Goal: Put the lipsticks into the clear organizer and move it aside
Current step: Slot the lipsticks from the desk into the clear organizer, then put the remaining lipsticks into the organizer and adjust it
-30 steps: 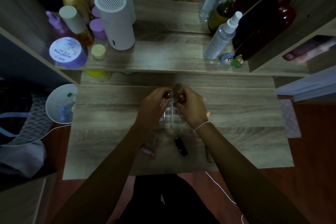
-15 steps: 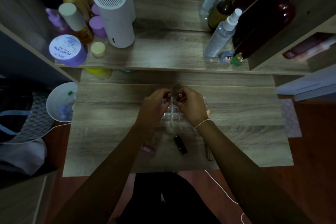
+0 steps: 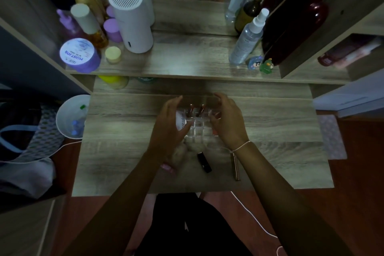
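Observation:
The clear organizer (image 3: 197, 125), a grid of small compartments, sits mid-table. Two lipsticks (image 3: 196, 108) stand upright in its back row. My left hand (image 3: 168, 122) hovers at its left side with fingers spread and nothing in it. On the organizer's right side, my right hand (image 3: 226, 120) has loosely curved fingers, also empty. A black lipstick (image 3: 204, 162) lies on the table just in front of the organizer. A rose-gold lipstick (image 3: 235, 166) lies beside my right wrist. A pink lipstick (image 3: 167, 167) shows partly under my left forearm.
A raised shelf (image 3: 187, 64) behind holds a white cylinder device (image 3: 133, 23), a purple jar (image 3: 80, 56), bottles, a spray bottle (image 3: 248, 37) and small figurines. A white bowl (image 3: 71, 116) sits off the table's left edge. A white cable hangs at the front right.
Both hands were pinched together over the organizer's back row, each on a lipstick. They have let go and spread apart to the organizer's sides; the two lipsticks stand in it.

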`<state>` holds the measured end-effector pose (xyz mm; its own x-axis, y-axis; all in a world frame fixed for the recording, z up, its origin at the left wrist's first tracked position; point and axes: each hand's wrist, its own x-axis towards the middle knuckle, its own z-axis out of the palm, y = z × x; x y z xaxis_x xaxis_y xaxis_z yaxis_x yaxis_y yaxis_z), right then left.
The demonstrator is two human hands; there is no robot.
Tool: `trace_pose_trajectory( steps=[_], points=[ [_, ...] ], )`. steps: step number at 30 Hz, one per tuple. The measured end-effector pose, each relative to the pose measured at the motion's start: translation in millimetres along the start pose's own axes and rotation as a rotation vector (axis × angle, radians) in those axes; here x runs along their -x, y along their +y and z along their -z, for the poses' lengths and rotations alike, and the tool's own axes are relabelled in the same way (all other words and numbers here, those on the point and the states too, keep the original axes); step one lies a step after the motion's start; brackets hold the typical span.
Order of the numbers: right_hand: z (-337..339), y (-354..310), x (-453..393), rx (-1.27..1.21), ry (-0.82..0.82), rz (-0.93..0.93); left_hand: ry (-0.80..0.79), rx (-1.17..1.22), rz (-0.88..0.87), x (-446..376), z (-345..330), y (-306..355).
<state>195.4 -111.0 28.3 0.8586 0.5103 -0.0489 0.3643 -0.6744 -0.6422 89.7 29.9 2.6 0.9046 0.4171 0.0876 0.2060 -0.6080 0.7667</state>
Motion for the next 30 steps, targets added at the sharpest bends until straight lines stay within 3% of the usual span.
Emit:
trace_pose_trajectory(
  steps=[3,8,12,18,21,30],
  points=[
    [13,4,10,-0.016,0.065,0.013,0.052,-0.048,0.005,10,-2,2],
    [36,15,35,-0.132,0.309,-0.012,0.234,-0.165,0.062,32,-13,10],
    [35,46,66,-0.165,0.427,-0.107,0.111,-0.168,-0.031,62,-33,21],
    [7,100,104,-0.083,0.177,-0.304,-0.226,-0.188,0.334,86,-79,20],
    [-9,109,115,-0.016,0.022,-0.305,-0.245,-0.141,0.475,93,-93,20],
    [-24,102,110,0.051,-0.076,-0.251,-0.237,-0.193,0.479,89,-105,38]
  ],
)
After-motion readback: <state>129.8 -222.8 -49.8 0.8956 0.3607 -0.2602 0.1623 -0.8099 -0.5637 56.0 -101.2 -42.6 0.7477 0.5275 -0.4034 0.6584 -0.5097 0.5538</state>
